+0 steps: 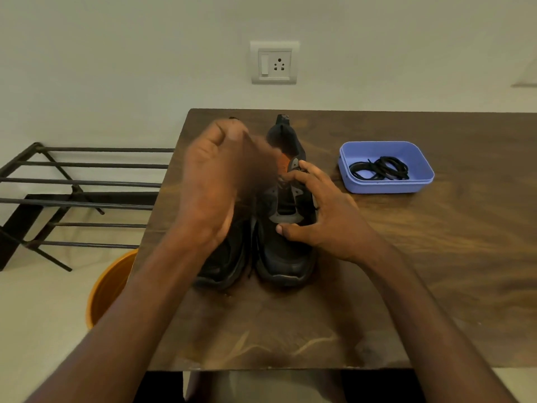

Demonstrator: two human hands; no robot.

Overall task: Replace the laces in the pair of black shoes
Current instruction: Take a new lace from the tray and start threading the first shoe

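Two black shoes stand side by side on the dark wooden table (436, 257), toes toward the near edge. The right shoe (286, 257) shows grey eyelet panels and an orange patch on its tongue; a dark lace (287, 202) crosses its lower eyelets. The left shoe (225, 257) sits just beside it, its upper half hidden behind the left hand (215, 181).

The right hand (318, 216) rests on the right shoe: the thumb presses on the vamp below the eyelets, while the fingers spread and curve along the far side, the forefinger reaching up near the orange patch. It steadies the shoe between thumb and fingers.

The left hand is raised above the left shoe and smeared by motion blur. Its fingers look curled inward, but whether they pinch a lace or hold nothing I cannot tell. A thin dark strand hangs below it between the two shoes.

Farther right on the table, well apart from the shoes, a blue plastic tray (421, 158) holds a coil of black laces (380, 168).

On the wall behind, a white socket plate (274, 62) is mounted. Left of the table stands a dark metal rack (72, 181), and an orange bucket (107, 289) sits on the floor below the table's left edge
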